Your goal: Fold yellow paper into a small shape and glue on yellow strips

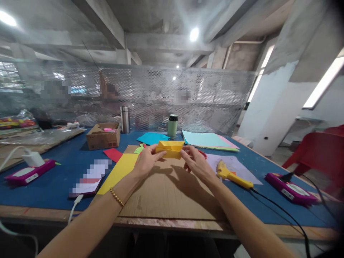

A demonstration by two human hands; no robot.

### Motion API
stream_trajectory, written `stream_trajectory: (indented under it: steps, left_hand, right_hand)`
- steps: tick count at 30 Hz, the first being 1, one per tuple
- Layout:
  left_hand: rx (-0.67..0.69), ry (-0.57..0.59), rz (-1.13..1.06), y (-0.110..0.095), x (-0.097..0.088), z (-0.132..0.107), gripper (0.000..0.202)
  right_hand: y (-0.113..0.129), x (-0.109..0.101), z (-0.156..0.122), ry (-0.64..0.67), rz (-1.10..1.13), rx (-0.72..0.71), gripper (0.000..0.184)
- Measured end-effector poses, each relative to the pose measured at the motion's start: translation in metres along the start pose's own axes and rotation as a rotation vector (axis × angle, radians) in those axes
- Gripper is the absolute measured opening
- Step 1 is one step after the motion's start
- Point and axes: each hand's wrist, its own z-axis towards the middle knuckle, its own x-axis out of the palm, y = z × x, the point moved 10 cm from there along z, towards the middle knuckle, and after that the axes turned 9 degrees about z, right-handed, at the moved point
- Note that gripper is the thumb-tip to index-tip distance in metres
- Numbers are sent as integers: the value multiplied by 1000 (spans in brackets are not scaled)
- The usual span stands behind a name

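A folded yellow paper piece (172,153), shaped like a small open box or envelope, is held up between my two hands. My left hand (148,157) grips its left end, thumb across the front. At the right end, my right hand (195,160) pinches it between thumb and fingers. Below lies a brown cardboard sheet (172,197) on the table, with a shadow of my hands on it. A flat yellow paper sheet (122,168) lies partly on the cardboard's left side. Something red shows just behind my right hand, mostly hidden.
To the right are a yellow glue gun (233,175) on pale purple paper and a magenta power strip (290,188). On the left sit a phone (91,181), another magenta power strip (30,172) and a cardboard box (103,138). Behind stand a steel flask (125,120), a green bottle (172,127) and coloured paper (206,139).
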Motion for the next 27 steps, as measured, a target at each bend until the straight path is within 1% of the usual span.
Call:
stream_trajectory:
  steps: [3,7,8,10,12,13,15,17,19,21,24,27]
  left_hand:
    - [-24,66,14,2,8,-4,46]
    - [-77,172,-63,0,22,-9,45]
    - [-95,179,-86,1,24,-10,44]
    - [-148,135,-113,7,21,-11,49]
    - [-203,68,-96,15,15,-11,63]
    - [-215,54,-80,18,13,-11,70]
    - [-199,91,-68,16,16,-12,76]
    - [-167,172,-82,10,24,-13,69]
    - [-160,238,-115,6,31,-15,53]
    - [-177,271,-161,6,35,-17,42]
    - [-201,252,-261,9,36,-15,35]
    - [-217,204,-323,12,32,-12,36]
  right_hand:
    - [2,10,-2,43,58,66,28]
    - [1,8,0,-7,145,87,18]
    - [0,7,0,-14,162,95,17]
    - [2,7,-1,-10,142,103,15]
    - [9,6,-3,-4,61,88,15]
    - [14,6,-5,-4,14,68,16]
    - [24,4,-7,-13,-62,18,18]
    - [28,2,-9,-34,-81,-23,19]
    - [26,0,-8,-56,-54,-38,24]
    - [22,-1,-8,-74,-25,-22,28]
    - [22,-3,-9,-95,-53,-12,23]
    - [35,-5,-13,-108,-84,-70,14]
